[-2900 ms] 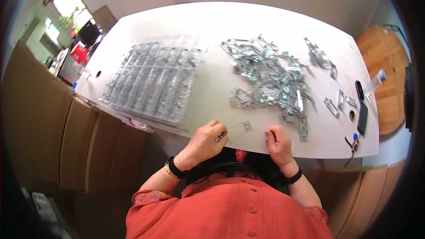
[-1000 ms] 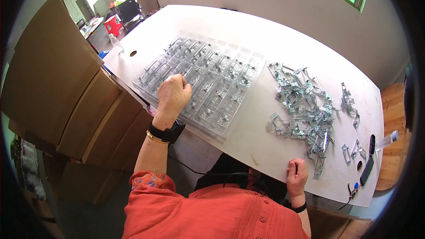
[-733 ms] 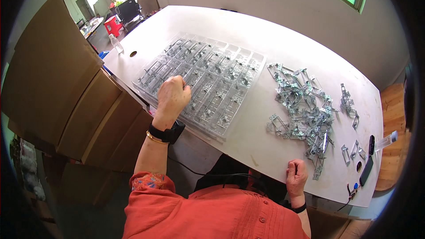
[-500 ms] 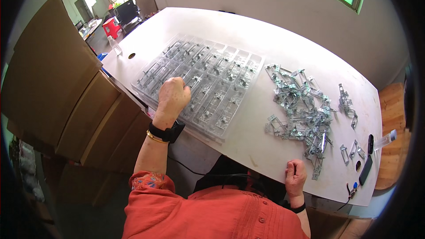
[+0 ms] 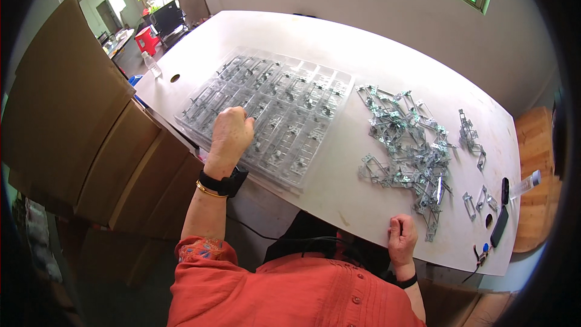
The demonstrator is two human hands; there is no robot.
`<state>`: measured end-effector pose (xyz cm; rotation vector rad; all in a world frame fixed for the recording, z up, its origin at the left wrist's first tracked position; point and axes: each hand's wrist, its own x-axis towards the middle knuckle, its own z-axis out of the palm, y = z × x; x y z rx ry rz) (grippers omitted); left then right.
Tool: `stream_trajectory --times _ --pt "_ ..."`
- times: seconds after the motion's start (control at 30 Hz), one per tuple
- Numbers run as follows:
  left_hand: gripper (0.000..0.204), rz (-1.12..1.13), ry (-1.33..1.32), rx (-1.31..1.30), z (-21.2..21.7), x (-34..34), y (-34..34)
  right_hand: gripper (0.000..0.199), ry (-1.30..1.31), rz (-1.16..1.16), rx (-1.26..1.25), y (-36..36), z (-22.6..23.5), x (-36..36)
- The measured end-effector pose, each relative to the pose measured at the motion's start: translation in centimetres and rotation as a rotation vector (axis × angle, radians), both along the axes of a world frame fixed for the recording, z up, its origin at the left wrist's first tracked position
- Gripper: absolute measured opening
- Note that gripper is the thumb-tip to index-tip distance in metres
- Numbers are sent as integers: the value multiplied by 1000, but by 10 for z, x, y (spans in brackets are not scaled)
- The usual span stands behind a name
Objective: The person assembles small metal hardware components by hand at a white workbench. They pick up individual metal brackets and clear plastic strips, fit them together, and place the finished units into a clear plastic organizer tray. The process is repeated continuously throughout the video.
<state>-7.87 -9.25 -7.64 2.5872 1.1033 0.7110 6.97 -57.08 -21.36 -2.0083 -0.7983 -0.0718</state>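
My left hand point(image 5: 231, 131) is closed in a pinch over the near left part of a clear plastic tray point(image 5: 302, 183). Whatever its fingertips hold, if anything, is hidden behind the hand. Long compartments divide the tray, and small silvery metal brackets point(image 5: 282, 132) lie in many of them. My right hand point(image 5: 402, 237) rests curled at the table's near edge, with nothing showing in its fingers. Just beyond it, a tangled heap of metal frame-like brackets point(image 5: 411, 145) spreads across the tabletop.
A smaller group of brackets point(image 5: 469, 136) lies right of the heap. Pliers point(image 5: 482, 255), a black tool point(image 5: 499, 228) and a clear tube point(image 5: 525, 184) are at the right edge. Cardboard boxes point(image 5: 66, 91) stand on the left; a bottle point(image 5: 151, 65) stands at the far left table corner.
The whole view has shifted slightly, so everything sits a little further left. My left hand stays over nearly the same part of the tray, and my right hand remains at the table edge.
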Motion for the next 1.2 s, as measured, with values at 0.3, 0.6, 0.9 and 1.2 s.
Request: stream_trajectory --times 0.3,0.6,0.9,1.2 --pt "26 26 -55 57 1 -1 -9 15 9 9 9 0 -1 2" --pt "18 -193 -273 85 51 -6 -109 11 -29 6 -7 -1 0 1" --pt "22 -1040 -15 -330 25 17 -196 8 -15 24 29 1 6 3" --pt "26 -1133 395 -421 -61 54 -225 11 -92 55 84 1 0 6"
